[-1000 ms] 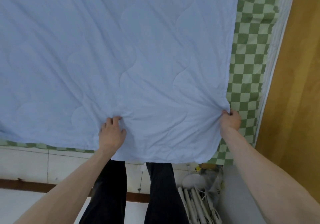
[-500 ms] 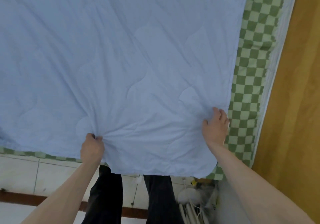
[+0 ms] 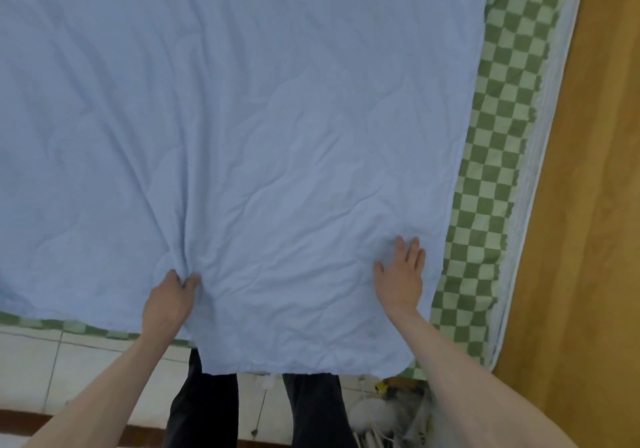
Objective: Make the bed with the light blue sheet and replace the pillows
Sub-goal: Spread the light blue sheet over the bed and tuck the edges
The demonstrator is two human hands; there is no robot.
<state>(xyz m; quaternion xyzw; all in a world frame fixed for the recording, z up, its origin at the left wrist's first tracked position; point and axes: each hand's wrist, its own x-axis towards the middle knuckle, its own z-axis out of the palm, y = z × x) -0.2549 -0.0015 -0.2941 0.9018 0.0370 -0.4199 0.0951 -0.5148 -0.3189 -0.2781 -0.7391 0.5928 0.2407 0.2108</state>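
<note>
Light blue sheet (image 3: pixel 242 118) is pinched by left hand (image 3: pixel 169 300), pressed flat under spread right hand (image 3: pixel 400 279) — bunching beside the pinch is risked if tugged unevenly.

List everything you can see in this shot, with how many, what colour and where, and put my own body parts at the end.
light blue sheet: one, pale blue, quilted, spread over most of the bed, near edge hanging over the side.
checked sheet: one, green and pale green, under the blue one, showing along the right and near edges.
mattress edge: one, white, right of the checks.
wooden panel: one, light brown, far right.
tiled floor: cream, bottom left.
cables and white clutter: number unclear, floor, bottom right.
legs: two, dark trousers, bottom centre.
left hand: pinches a fold of the blue sheet.
right hand: flat on the blue sheet.
</note>
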